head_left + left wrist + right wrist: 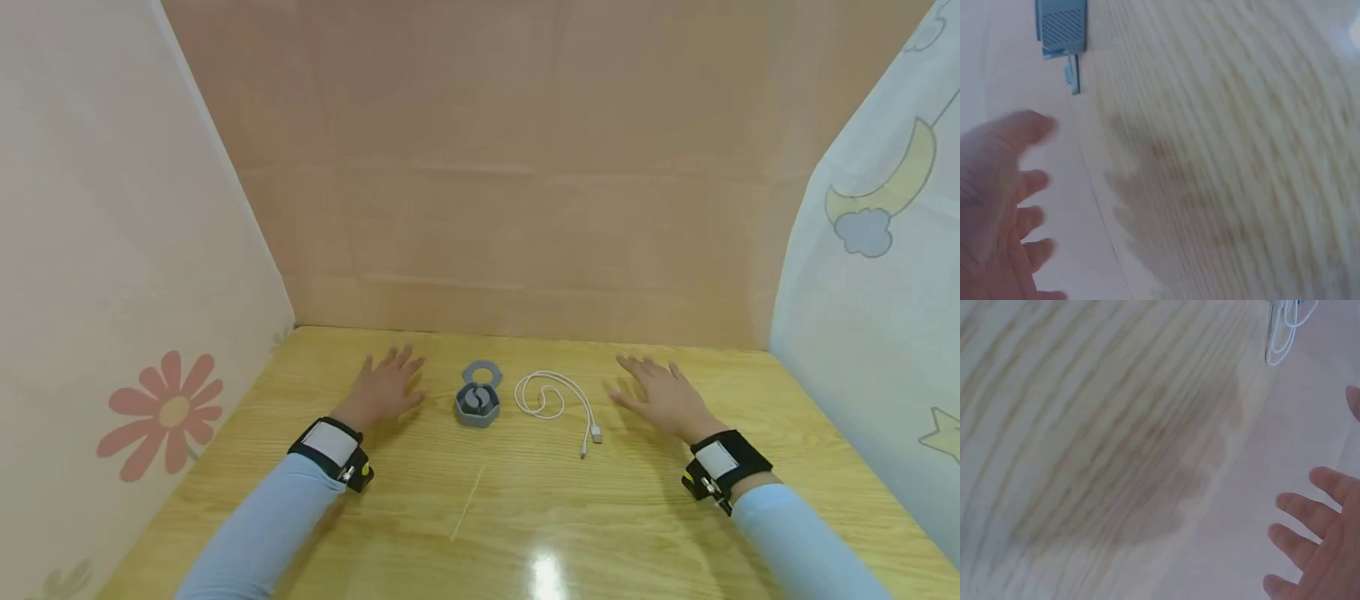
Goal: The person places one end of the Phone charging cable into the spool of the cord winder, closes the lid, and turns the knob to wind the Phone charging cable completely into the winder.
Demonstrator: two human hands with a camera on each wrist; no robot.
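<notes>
Cable: the white USB cable [558, 402] lies in the middle of the wooden table [615, 517], looped, between both hands.
Winder: the gray cable winder [477, 404] sits just left of it.
Feel: the cable is probably light and floppy; pinch it near the plug.
Hands: left hand [385, 388] and right hand [663, 398] lie flat, fingers spread, holding nothing.

On the light wooden table [637, 533], your left hand [386, 387] lies flat to the left of the grey octagonal plastic cable holder [477, 403]. Just right of that holder lies the coiled white USB cable [555, 398], and your right hand [663, 396] rests flat to its right. Both things sit between your hands, touching neither.
</notes>
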